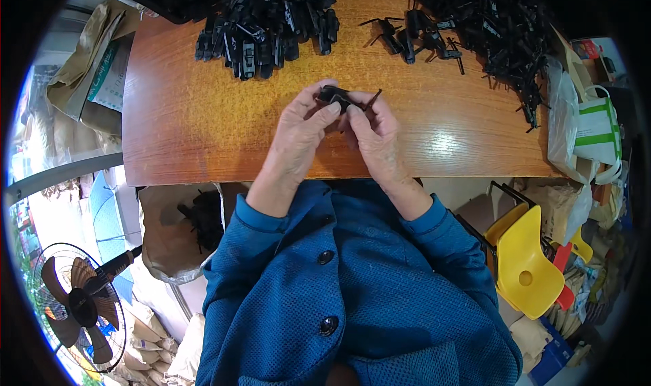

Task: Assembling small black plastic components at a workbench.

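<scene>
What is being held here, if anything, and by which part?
A small black piece: the left hand pinches its left end, the right hand its right side, near a thin prong.

Wooden table [203,118]; yellow chair [539,257]

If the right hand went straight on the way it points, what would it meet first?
The right hand would first meet the black part at its fingertips, also held by the left hand. Beyond it, over the table, perhaps the left pile; depth is hard to judge.

Yellow chair [534,250] and black fan [83,308]
</scene>
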Tool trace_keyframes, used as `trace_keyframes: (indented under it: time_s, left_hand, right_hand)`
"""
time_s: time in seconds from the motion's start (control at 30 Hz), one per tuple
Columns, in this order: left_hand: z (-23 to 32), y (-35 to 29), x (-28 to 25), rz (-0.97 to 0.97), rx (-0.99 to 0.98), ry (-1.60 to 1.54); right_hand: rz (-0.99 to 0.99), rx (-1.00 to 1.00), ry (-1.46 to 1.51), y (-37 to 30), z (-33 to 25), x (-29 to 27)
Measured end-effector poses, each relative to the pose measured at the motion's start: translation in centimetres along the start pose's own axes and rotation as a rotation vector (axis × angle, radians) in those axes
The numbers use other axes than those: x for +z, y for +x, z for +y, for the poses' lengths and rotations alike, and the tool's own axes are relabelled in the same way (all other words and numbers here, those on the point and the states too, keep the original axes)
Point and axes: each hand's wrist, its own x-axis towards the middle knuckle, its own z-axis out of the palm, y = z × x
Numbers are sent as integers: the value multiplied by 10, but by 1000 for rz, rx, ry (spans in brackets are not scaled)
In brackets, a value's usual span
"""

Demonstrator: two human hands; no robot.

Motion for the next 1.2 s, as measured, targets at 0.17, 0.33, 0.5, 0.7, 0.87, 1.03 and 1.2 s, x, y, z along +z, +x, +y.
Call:
trace_keyframes:
  time_s: [0.17,0.33,0.5,0.7,0.87,1.03,1.2]
  left_hand:
    - [-19,13,13,201,111,13]
    - [-10,27,13,171,113,132]
    - [-11,42,14,89,82,-14]
    - [-25,52,13,156,73,-42]
    - [-19,59,12,178,80,11]
    - [-4,66,21,144,221,97]
    - [5,70,30,103,219,192]
  right_hand:
    - [23,-28,20,9,11,-2]
    - [-59,87,159,19,-1,-11]
    - [-72,94,179,38,-3,-13]
    - [-52,157,256,51,15,-18]
    - [-106,231,275,58,5,-21]
    - [37,25,-2,67,7,-23]
    - [-134,108,-65,78,-2,-40]
